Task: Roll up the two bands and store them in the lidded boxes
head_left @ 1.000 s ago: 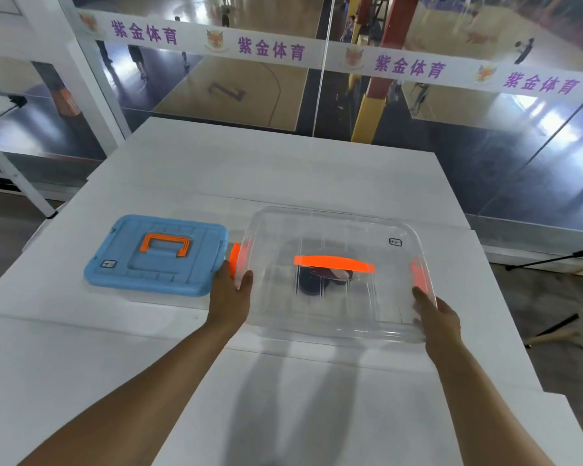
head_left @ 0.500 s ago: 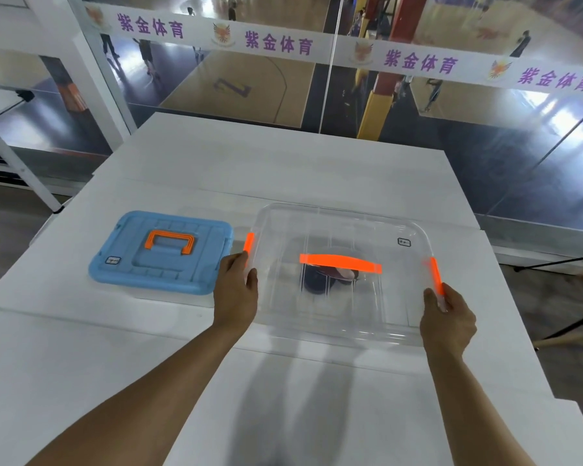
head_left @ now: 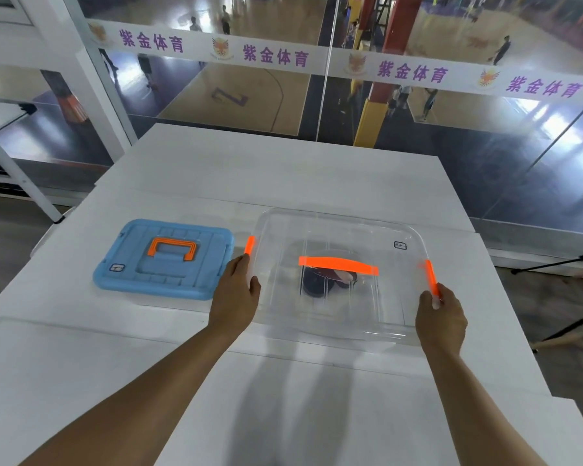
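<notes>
A clear lidded box (head_left: pixel 398 317) with an orange handle (head_left: pixel 338 265) stands on the white table (head_left: pixel 283 176). Through its lid I see a dark rolled band (head_left: pixel 317 284) with something reddish beside it. My left hand (head_left: pixel 236 294) grips the box's left edge just below the orange left latch (head_left: pixel 249 245). My right hand (head_left: pixel 440 317) holds the right edge, thumb on the orange right latch (head_left: pixel 430 275). Left of it lies a blue-lidded box (head_left: pixel 162 260) with an orange handle, closed; its contents are hidden.
The table's far edge meets a glass wall (head_left: pixel 317 79) over a sports court. A white post (head_left: pixel 91 72) and a folding table leg (head_left: pixel 21 176) stand at the left. Dark stand legs (head_left: pixel 559 264) lie on the floor to the right.
Both orange side latches have swung up flat against the clear box's sides. My hands shifted slightly on the box's edges; the box stays in place.
</notes>
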The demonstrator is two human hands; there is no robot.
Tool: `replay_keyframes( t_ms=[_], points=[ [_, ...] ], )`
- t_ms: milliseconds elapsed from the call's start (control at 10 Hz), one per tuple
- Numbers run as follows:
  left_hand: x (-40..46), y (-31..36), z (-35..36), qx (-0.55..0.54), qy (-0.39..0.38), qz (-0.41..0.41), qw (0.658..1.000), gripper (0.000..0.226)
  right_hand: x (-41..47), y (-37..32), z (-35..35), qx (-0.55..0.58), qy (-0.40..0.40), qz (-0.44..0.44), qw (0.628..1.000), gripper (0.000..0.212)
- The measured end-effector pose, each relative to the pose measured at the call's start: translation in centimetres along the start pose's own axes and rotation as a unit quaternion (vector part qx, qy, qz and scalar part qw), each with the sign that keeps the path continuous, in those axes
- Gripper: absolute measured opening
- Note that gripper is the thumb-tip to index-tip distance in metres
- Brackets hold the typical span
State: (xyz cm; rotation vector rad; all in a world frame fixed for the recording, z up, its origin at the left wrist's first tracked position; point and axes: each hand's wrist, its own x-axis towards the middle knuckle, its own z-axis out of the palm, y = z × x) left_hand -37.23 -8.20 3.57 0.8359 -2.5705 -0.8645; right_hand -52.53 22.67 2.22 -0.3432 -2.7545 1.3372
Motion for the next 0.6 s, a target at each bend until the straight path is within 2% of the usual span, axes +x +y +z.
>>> replay_keyframes(
  t_ms=[200, 300, 400, 600],
  points=[
    [-0.4, 0.5, -0.9, 0.010, -0.062, -0.028, 0.998, 0.056, 0.1, -0.7, -0.5, -0.057, -0.040, -0.009, 0.998, 0.043],
    [-0.4, 0.6, -1.4, 0.021, -0.090, -0.029, 0.995, 0.060, 0.4, -0.9, -0.8, -0.081, -0.069, -0.006, 0.994, 0.047],
    [-0.7, 0.7, -2.0, 0.047, -0.102, -0.005, 0.994, 0.062, -0.1, -1.9, -1.2, -0.103, -0.062, -0.033, 0.992, 0.055],
    [-1.5, 2.9, -4.7, 0.113, -0.065, 0.087, 0.988, 0.051, -3.5, -6.5, -1.6, -0.089, -0.058, -0.196, 0.975, 0.052]
  ],
)
